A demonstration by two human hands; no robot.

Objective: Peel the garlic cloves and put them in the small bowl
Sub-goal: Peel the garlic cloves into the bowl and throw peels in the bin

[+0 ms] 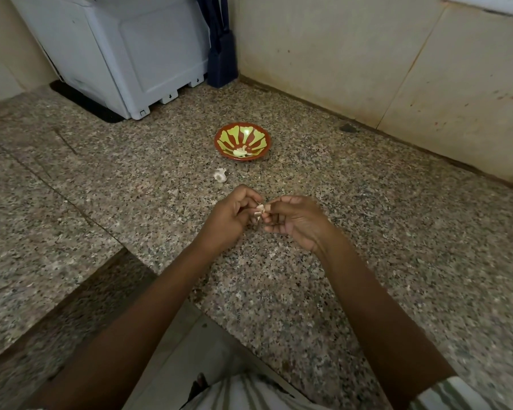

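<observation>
The garlic clove [259, 213] sits in mid-air just above the counter, pinched between both hands, its pale skin showing in the narrow gap between the fingertips. The left hand [234, 217] curls round it from 9 o'clock, apparently to steady it, while the right hand [296, 221] meets it from 3 o'clock with thumb and forefinger nipped on its edge – a hold that suits picking papery skin away bit by bit. How much skin is left on this clove is too small to tell. Taking the hands as the dial's centre, a white garlic remnant [220, 175] lies on the speckled granite counter [367, 220] between 10 and 11 o'clock, near enough to reach for when wanted. Beyond it at 12 o'clock stands the small bowl [221, 137], red with green petals – a few pale peeled cloves [241, 151] rest at its bottom, so the task looks partly done. The bowl is apart from the hands yet straight ahead, likely so a finished clove goes in with one short reach. Far off at 11 o'clock stands a white appliance [125, 54], with a dark blue object [222, 54] beside it against the tiled wall [353, 54]
</observation>
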